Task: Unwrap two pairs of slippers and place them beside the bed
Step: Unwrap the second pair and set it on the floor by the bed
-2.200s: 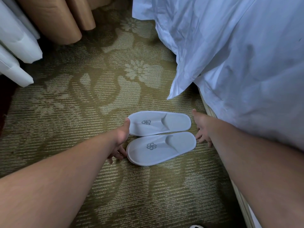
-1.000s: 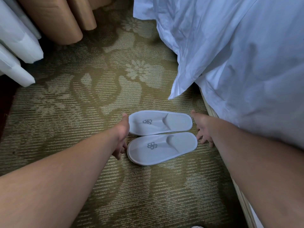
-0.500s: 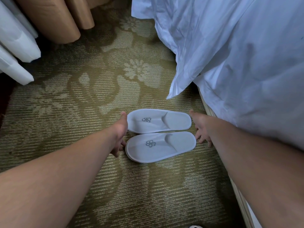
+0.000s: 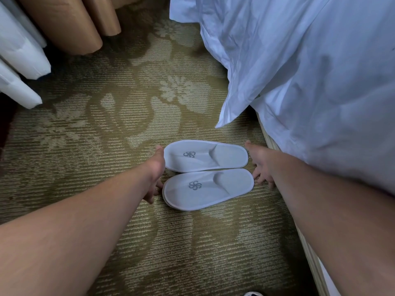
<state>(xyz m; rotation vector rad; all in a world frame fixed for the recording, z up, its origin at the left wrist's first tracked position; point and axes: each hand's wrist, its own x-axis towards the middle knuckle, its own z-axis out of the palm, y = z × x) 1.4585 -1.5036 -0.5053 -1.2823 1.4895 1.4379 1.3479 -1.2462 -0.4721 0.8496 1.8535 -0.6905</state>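
Note:
Two white slippers with a grey swirl logo lie flat and side by side on the patterned carpet next to the bed, toes to the left. The far slipper (image 4: 205, 156) touches the near slipper (image 4: 208, 189) along its long edge. My left hand (image 4: 155, 174) rests at their toe ends, thumb against the far slipper, fingers down by the near one. My right hand (image 4: 259, 165) is at the heel ends, fingers spread and touching the slippers' edges. Neither hand grips anything.
A white duvet (image 4: 299, 77) hangs off the bed on the right, above the bed's wooden base edge (image 4: 271, 142). Tan and white curtains (image 4: 42, 33) hang at the top left. Something white (image 4: 253, 294) peeks in at the bottom edge.
The slippers stay in place. My left hand has slid slightly along the toe ends, and the right hand has barely shifted at the heels.

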